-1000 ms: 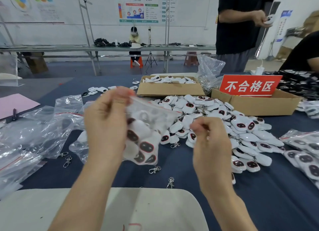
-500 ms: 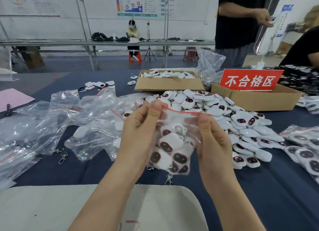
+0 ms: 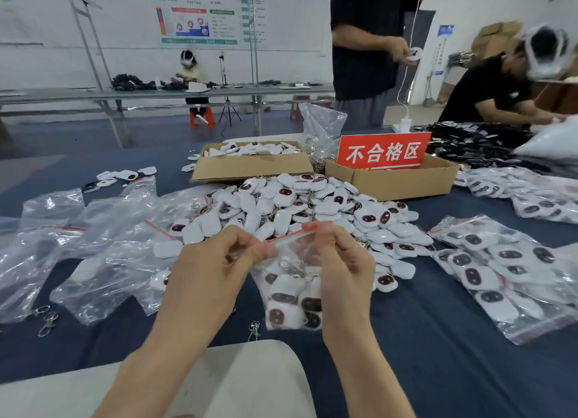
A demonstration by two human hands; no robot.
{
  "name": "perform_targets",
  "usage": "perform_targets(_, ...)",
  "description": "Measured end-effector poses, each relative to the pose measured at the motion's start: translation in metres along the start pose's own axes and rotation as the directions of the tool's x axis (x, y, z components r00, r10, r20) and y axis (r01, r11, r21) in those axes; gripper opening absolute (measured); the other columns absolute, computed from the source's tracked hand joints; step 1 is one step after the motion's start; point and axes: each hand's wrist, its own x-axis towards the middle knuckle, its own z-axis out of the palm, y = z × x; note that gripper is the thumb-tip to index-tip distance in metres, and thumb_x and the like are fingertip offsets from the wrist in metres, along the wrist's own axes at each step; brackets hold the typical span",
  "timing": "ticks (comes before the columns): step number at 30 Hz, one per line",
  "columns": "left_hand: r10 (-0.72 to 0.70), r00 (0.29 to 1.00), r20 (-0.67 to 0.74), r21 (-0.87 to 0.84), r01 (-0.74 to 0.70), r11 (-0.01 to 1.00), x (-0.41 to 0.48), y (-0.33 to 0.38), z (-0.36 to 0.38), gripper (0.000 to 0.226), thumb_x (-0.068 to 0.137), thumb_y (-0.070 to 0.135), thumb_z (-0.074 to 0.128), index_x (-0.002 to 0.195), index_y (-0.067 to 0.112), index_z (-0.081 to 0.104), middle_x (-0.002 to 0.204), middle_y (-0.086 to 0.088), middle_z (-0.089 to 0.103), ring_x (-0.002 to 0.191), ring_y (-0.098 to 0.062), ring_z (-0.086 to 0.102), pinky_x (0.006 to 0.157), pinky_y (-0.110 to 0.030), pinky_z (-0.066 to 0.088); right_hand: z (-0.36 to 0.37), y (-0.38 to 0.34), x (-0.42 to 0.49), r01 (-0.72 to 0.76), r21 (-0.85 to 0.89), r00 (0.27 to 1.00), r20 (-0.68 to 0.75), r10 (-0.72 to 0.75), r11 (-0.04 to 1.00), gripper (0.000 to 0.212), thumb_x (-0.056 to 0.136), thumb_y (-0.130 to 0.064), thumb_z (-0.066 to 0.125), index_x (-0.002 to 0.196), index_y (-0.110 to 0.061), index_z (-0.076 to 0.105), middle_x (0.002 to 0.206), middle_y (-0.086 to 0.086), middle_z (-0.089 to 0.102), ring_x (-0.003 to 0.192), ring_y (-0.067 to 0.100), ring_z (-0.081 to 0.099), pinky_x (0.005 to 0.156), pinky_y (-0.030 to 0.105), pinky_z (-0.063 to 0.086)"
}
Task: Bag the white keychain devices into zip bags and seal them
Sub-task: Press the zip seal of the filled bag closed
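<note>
Clear plastic with a red strip at its mouth: the zip bag hangs between both hands over the blue tablecloth, with several white keychain devices bunched in its bottom. The left hand pinches the strip's lower end and the right hand pinches its raised end. Just beyond the knuckles lies a loose heap of devices. Filled bags lie out past the right hand, empty bags past the left.

A red sign stands in a cardboard box (open-topped) on blue cloth.
</note>
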Motion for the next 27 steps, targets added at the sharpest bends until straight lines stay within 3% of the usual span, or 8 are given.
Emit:
perform_targets(2, 0.027, 0.999, 0.027, 0.044, -0.028, 0.999, -0.010, 0.004, 0.001, 0.035, 0.070, 0.073, 0.053, 0.089, 0.046, 0.064, 0.075, 0.027, 0.069, 0.071, -0.005, 0.061, 0.062, -0.033, 0.047, -0.007, -0.008, -0.004, 0.000, 0.000, 1.000, -0.004, 0.000, 1.000, 0.026, 0.100, -0.024, 0.060, 0.080, -0.021, 0.077, 0.073, 0.005, 0.066, 0.070, 0.023, 0.060, 0.064, 0.038, 0.052)
perform_targets(7, 0.137, 0.989, 0.055, 0.106, -0.143, 0.984, -0.025, 0.022, 0.017, 0.007, 0.084, 0.053, 0.057, 0.081, 0.049, 0.062, 0.061, 0.029, 0.060, 0.054, 0.003, 0.054, 0.052, -0.020, 0.040, -0.040, -0.034, -0.007, 0.025, -0.034, 0.999, -0.031, -0.026, 0.999, 0.029, 0.101, -0.016, 0.057, 0.080, -0.021, 0.077, 0.070, -0.002, 0.069, 0.061, 0.009, 0.062, 0.053, 0.021, 0.051)
perform_targets(12, 0.094, 0.994, 0.060, -0.109, -0.087, 0.990, -0.024, 0.060, 0.043, 0.027, 0.071, 0.073, 0.061, 0.081, 0.049, 0.065, 0.072, 0.029, 0.067, 0.054, -0.001, 0.054, 0.053, -0.013, 0.040, -0.082, -0.073, 0.002, 0.129, -0.194, 0.987, -0.071, -0.145, 0.973, 0.029, 0.101, -0.024, 0.056, 0.081, -0.026, 0.077, 0.076, 0.001, 0.072, 0.063, 0.005, 0.062, 0.057, 0.019, 0.052)
perform_targets(15, 0.098, 0.951, 0.292, -0.403, 0.029, 0.915, -0.029, 0.084, 0.070, 0.027, 0.074, 0.070, 0.065, 0.090, 0.048, 0.064, 0.090, 0.024, 0.072, 0.073, 0.003, 0.064, 0.067, -0.009, 0.045, -0.113, -0.100, 0.013, 0.113, -0.215, 0.985, -0.103, -0.137, 0.970, 0.030, 0.101, -0.034, 0.055, 0.081, -0.030, 0.078, 0.072, 0.005, 0.071, 0.062, 0.010, 0.064, 0.057, 0.020, 0.053)
perform_targets(19, 0.222, 0.742, 0.633, -0.515, 0.188, 0.836, -0.056, 0.114, 0.131, 0.036, 0.094, 0.041, 0.067, 0.122, 0.037, 0.045, 0.081, 0.025, 0.067, 0.076, 0.009, 0.063, 0.067, -0.006, 0.046, -0.151, -0.128, 0.036, -0.011, -0.202, 0.975, -0.220, -0.034, 0.979, 0.034, 0.102, -0.035, 0.056, 0.080, -0.020, 0.077, 0.078, 0.005, 0.076, 0.068, 0.017, 0.073, 0.055, 0.025, 0.055)
perform_targets(22, 0.211, 0.760, 0.615, -0.613, 0.292, 0.735, -0.062, 0.142, 0.175, 0.021, 0.098, 0.024, 0.066, 0.114, 0.024, 0.052, 0.083, 0.015, 0.074, 0.078, 0.001, 0.070, 0.068, -0.012, 0.051, -0.178, -0.142, 0.053, 0.005, -0.409, 0.965, -0.238, -0.112, 0.912, 0.037, 0.102, -0.039, 0.052, 0.094, -0.010, 0.073, 0.085, 0.009, 0.073, 0.075, 0.016, 0.065, 0.072, 0.035, 0.051)
perform_targets(25, 0.057, 0.824, 0.563, -0.597, 0.358, 0.718, -0.040, 0.175, 0.220, 0.029, 0.091, 0.046, 0.068, 0.113, 0.029, 0.061, 0.098, 0.006, 0.078, 0.088, -0.010, 0.074, 0.065, -0.017, 0.055, -0.200, -0.162, 0.065, 0.023, -0.627, 0.946, -0.238, -0.219, 0.779, 0.047, 0.102, -0.045, 0.047, 0.144, -0.025, 0.049, 0.132, -0.006, 0.061, 0.114, 0.013, 0.058, 0.098, 0.034, 0.045)
perform_targets(27, -0.026, 0.816, 0.578, -0.571, 0.427, 0.701, -0.016, 0.198, 0.238, 0.040, 0.093, 0.050, 0.066, 0.120, 0.022, 0.061, 0.111, -0.003, 0.075, 0.096, -0.017, 0.074, 0.070, -0.025, 0.060, -0.207, -0.171, 0.066, 0.032, -0.684, 0.911, -0.281, -0.303, 0.729, 0.052, 0.102, -0.041, 0.044, 0.152, -0.028, 0.037, 0.149, -0.004, 0.048, 0.134, 0.016, 0.046, 0.107, 0.035, 0.038)
